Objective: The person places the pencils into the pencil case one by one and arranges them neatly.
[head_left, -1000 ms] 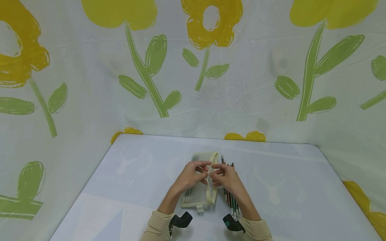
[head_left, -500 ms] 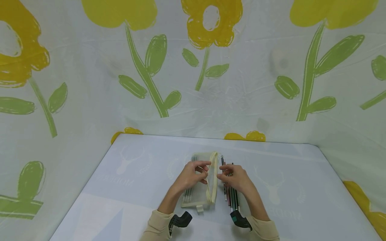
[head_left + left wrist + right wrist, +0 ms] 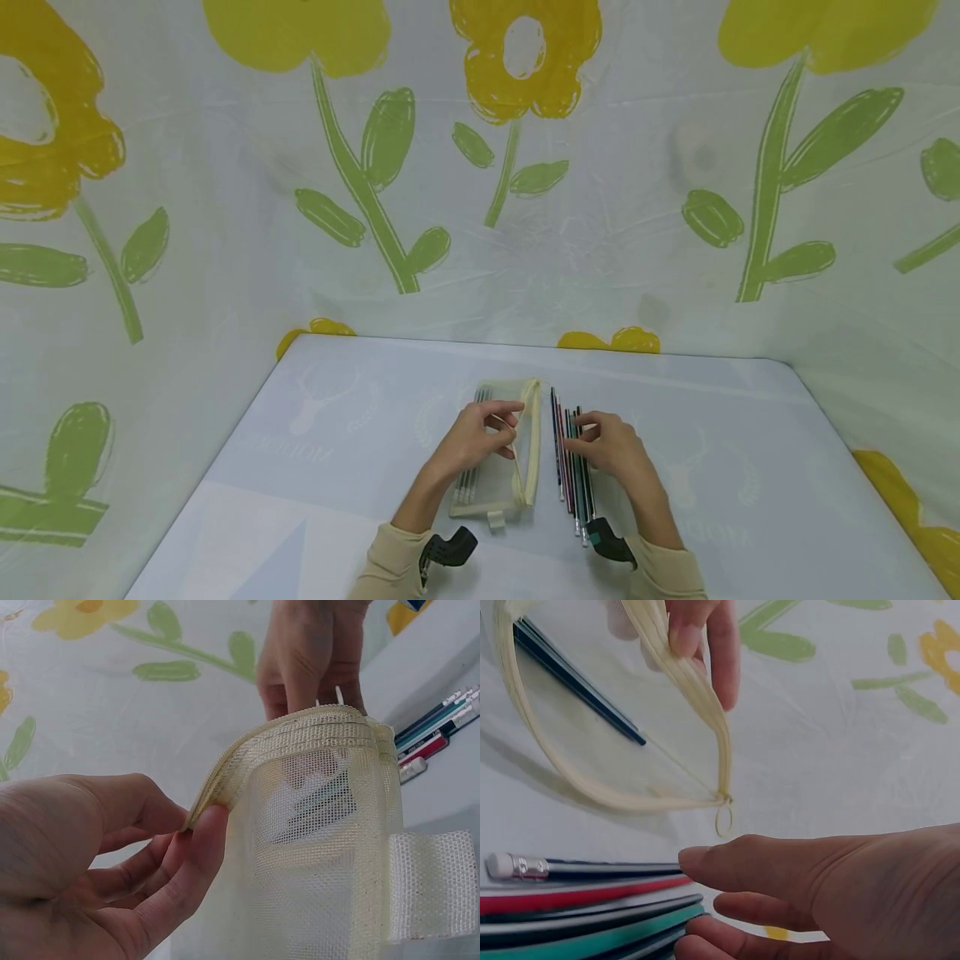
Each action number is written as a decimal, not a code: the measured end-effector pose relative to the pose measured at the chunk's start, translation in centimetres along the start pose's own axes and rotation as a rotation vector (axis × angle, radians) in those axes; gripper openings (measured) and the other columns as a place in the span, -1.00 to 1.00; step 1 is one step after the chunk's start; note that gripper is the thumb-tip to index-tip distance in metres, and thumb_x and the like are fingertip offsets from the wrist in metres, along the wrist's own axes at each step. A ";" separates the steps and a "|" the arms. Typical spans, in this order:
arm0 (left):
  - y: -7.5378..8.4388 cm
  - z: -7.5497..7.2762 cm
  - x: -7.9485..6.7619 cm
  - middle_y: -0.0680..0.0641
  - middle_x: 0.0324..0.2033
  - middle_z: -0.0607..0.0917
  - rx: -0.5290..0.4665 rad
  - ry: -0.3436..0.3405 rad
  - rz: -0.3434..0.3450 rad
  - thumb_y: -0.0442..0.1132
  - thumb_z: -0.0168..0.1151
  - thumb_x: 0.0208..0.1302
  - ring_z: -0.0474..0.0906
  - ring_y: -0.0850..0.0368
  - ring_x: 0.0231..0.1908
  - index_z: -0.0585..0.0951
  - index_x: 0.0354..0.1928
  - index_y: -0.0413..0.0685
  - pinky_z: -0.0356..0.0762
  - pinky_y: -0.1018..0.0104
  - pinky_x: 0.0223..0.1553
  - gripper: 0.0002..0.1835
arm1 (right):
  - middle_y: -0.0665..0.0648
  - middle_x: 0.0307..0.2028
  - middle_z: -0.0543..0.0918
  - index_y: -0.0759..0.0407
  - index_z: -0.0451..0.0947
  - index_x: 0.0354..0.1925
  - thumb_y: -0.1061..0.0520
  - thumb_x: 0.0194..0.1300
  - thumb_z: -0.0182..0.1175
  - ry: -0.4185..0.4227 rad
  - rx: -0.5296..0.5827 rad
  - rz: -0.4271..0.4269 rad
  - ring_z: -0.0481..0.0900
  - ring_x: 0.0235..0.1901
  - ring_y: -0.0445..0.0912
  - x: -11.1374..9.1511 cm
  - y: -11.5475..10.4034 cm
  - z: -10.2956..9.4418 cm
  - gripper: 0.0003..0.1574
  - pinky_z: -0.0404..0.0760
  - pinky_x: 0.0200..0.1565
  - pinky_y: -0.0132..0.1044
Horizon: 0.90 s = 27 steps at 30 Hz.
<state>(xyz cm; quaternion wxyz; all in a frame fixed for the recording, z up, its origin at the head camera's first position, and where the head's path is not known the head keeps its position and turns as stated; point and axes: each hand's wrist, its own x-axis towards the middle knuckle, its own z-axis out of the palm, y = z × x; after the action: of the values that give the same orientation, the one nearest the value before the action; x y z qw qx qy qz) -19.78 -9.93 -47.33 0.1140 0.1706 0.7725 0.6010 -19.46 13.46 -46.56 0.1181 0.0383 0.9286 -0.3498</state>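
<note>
A cream mesh pencil case (image 3: 489, 477) lies with its zipper side gaping. My left hand (image 3: 471, 435) pinches the zipper edge (image 3: 247, 746) between thumb and fingers and lifts it. Inside the case, several dark pencils (image 3: 467, 486) lie along the left side; their tips also show through the opening in the right wrist view. Right of the case, several pencils (image 3: 572, 493) in black, red and green lie side by side, white erasers toward me. Over them is my right hand (image 3: 613, 448), fingers slightly bent and apart, thumb tip close to a dark pencil (image 3: 615, 870); nothing is held.
A white fabric tab (image 3: 496, 521) sticks out from the case's near end. At its far end hangs a small ring (image 3: 724, 819). The pale table (image 3: 330, 467) meets a flower-printed curtain (image 3: 600, 250) at the back.
My right hand has moved right, from the zipper edge beside my left hand to above the loose pencils. The left hand keeps its pinch on the case and stays in place.
</note>
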 end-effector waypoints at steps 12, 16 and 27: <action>0.2 -0.2 -0.3 -0.39 -0.07 0.55 -0.019 0.000 0.006 -0.48 0.07 0.28 0.62 -0.24 -0.18 0.48 0.27 -0.31 0.81 -0.01 -0.29 -0.52 | 0.15 -0.30 0.68 0.30 0.52 0.15 0.06 0.16 0.41 -0.006 0.003 -0.007 0.59 -0.43 -0.11 0.0 1.2 -0.6 -0.36 0.71 -0.44 -0.27; 1.5 -0.1 -0.8 -0.45 -0.07 0.54 -0.019 0.007 -0.002 -0.52 0.04 0.28 0.61 -0.27 -0.20 0.48 0.25 -0.36 0.77 -0.15 -0.25 -0.53 | 0.15 -0.32 0.68 0.31 0.53 0.13 0.09 0.14 0.41 -0.019 -0.012 0.004 0.60 -0.45 -0.11 0.0 1.3 -0.6 -0.38 0.70 -0.45 -0.27; 3.6 -0.4 -1.6 -0.50 -0.08 0.52 -0.016 0.000 -0.006 -0.54 0.03 0.28 0.63 -0.27 -0.23 0.50 0.23 -0.37 0.73 -0.23 -0.20 -0.55 | 0.14 -0.36 0.64 0.33 0.51 0.14 0.22 0.13 0.40 -0.051 -0.015 0.041 0.58 -0.50 -0.12 0.0 1.3 -0.7 -0.40 0.69 -0.47 -0.31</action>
<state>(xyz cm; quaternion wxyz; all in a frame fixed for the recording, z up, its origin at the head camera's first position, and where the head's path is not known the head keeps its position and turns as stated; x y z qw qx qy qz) -17.97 -10.16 -43.75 0.1173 0.1675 0.7682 0.6066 -19.42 14.92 -46.89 0.1491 0.0478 0.9269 -0.3411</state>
